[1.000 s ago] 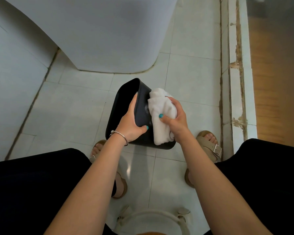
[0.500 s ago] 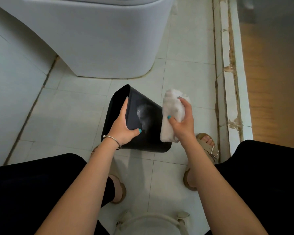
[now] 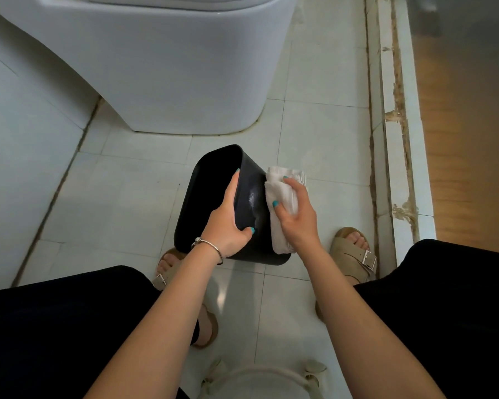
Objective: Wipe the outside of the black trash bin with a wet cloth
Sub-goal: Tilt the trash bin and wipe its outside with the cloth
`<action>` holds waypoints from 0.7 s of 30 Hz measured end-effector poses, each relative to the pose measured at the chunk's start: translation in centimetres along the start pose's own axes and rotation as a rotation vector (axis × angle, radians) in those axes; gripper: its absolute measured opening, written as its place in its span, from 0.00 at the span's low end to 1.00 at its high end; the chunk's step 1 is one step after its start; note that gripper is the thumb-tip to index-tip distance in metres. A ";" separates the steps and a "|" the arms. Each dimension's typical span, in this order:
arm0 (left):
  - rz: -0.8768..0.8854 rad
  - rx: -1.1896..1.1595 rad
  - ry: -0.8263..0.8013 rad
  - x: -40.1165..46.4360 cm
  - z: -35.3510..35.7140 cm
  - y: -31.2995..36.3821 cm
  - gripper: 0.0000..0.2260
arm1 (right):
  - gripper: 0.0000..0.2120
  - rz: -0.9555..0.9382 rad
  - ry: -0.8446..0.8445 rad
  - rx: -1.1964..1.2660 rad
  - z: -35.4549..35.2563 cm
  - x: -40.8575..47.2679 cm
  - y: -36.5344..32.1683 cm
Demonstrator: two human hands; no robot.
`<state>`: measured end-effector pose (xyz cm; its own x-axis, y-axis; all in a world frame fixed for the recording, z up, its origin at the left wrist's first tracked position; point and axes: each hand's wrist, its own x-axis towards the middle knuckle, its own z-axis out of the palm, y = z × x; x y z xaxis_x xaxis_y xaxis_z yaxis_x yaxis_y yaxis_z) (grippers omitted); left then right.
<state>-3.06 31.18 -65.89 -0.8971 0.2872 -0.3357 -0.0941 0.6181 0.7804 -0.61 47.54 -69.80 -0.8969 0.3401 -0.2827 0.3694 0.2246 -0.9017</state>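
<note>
The glossy black plastic trash bin (image 3: 213,197) sits tilted on the pale floor tiles (image 3: 121,203), just in front of the white ceramic toilet base (image 3: 167,70). The left hand (image 3: 228,223) grips the bin's near rim, fingers inside, thumb on the outer wall. The right hand (image 3: 296,211) clutches a bunched white cloth (image 3: 283,203), pressing it against the bin's right outer side.

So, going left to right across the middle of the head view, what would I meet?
Grey wall tiles → left hand gripping the tilted black plastic trash bin → right hand holding the white folded cloth → chipped white door sill → brown wooden floor.
</note>
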 end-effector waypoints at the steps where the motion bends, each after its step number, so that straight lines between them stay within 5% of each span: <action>1: -0.006 -0.001 0.003 0.0 0.1 0.1 0.50 | 0.23 -0.018 0.006 -0.005 0.0 -0.2 0.0; 21: -0.031 0.000 0.018 -0.3 0.9 0.7 0.49 | 0.25 0.043 0.152 -0.145 1.3 -0.1 -1.2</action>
<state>-2.49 32.15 -65.70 -0.9016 0.2541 -0.3502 -0.1221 0.6270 0.7694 -1.27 46.01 -69.16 -0.8364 0.4839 -0.2573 0.4476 0.3323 -0.8302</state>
